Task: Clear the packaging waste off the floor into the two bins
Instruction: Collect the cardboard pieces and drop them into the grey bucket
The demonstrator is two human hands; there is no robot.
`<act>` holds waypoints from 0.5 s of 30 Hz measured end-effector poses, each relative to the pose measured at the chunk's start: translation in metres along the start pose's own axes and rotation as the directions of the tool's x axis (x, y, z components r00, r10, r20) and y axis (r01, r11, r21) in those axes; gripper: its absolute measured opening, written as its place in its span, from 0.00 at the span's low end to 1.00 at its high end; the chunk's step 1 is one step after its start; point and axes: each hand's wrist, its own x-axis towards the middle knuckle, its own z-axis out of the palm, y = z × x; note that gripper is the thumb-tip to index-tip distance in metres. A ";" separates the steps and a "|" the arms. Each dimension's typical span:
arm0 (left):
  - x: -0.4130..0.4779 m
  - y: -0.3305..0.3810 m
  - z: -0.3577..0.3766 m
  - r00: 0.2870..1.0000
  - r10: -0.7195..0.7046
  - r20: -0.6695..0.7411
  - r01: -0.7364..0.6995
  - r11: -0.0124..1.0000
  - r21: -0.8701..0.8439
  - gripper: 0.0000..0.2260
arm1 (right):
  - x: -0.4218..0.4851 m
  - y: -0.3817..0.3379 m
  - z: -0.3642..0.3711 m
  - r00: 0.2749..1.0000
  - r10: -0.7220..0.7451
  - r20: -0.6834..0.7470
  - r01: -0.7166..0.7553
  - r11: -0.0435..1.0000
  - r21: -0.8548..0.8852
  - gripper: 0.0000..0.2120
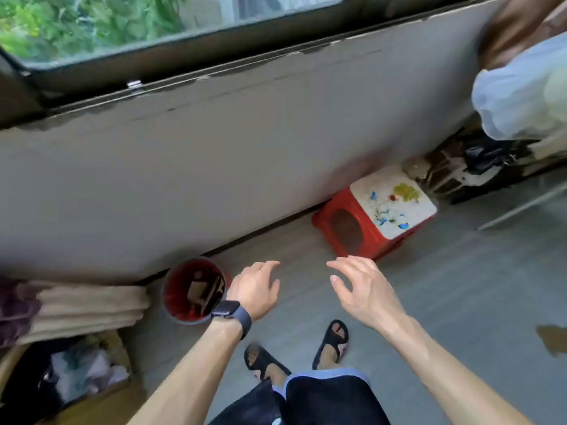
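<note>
Red bin [175, 291] stands by the wall, just left of your left hand [256, 291], with cardboard scraps inside; a cardboard box [121, 348] of crumpled plastic sits at lower left. Your left hand and right hand [365, 289] hover over the grey floor, fingers loosely spread, holding nothing

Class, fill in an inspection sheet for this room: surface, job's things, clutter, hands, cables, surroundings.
Surface: grey floor, brown patch at right edge.
Job's things: red bin by the wall, cardboard pieces inside; cardboard box at lower left, crumpled plastic inside.
Clutter: red stool, folded cloths, white bag.
Hands: left hand and right hand open, holding nothing.
Cables: nothing seen.
Surroundings: grey wall, window above.
</note>
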 end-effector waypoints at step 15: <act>0.064 0.462 0.135 0.791 0.530 0.306 -0.611 0.720 0.330 0.16 | -0.245 0.326 -0.149 0.688 0.682 -0.247 -0.577 0.721 0.383 0.13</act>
